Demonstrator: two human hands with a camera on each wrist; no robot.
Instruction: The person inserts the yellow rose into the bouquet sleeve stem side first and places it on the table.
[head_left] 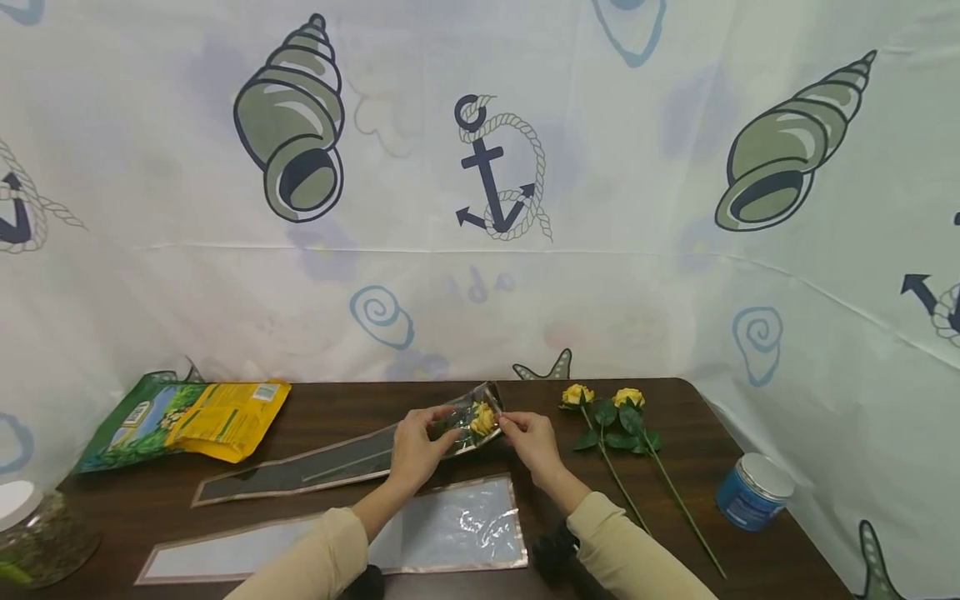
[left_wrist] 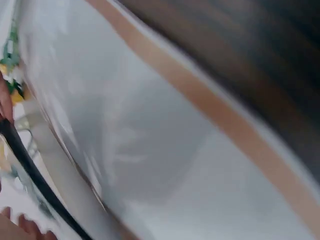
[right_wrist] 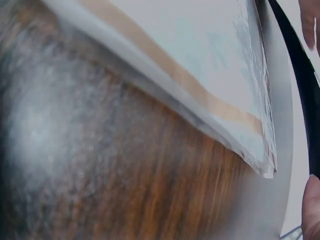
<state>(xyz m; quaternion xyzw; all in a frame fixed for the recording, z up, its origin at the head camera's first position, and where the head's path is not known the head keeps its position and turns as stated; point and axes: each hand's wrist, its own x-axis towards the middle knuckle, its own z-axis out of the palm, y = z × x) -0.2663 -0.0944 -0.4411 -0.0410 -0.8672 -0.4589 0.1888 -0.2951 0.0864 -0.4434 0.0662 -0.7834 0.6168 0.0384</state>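
head: above the far middle of the dark wood-grain counter (head_left: pixel 322 417), the left hand (head_left: pixel 420 445) and right hand (head_left: pixel 532 445) pinch the right end of a long, glossy black-and-clear plastic sleeve (head_left: pixel 337 452), a ruffled yellow rose (head_left: pixel 482 419) inside. left wrist: a smooth white copper-bordered sleeve (left_wrist: pixel 150 150). right wrist: its wrinkled corner.

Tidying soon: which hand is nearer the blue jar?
Right. The right hand sits left of the blue jar; the left hand is farther left, beyond the sleeved rose.
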